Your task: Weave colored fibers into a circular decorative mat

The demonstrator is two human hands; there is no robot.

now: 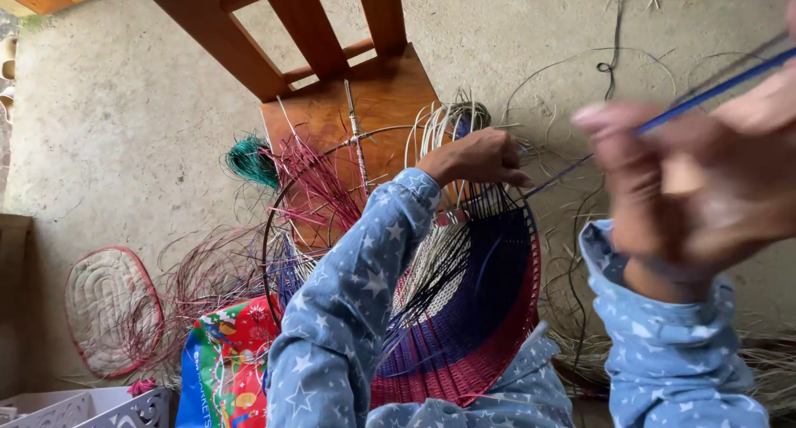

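right hand (705, 187) blurred, grip on blue strand (713, 92) unclear; strand cut off at right edge.

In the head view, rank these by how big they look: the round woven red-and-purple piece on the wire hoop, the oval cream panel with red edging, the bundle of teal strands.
1. Round woven red-and-purple piece, clearly largest, though nearest the camera.
2. Oval cream panel with red edging.
3. Bundle of teal strands, smallest, and lying farthest away.
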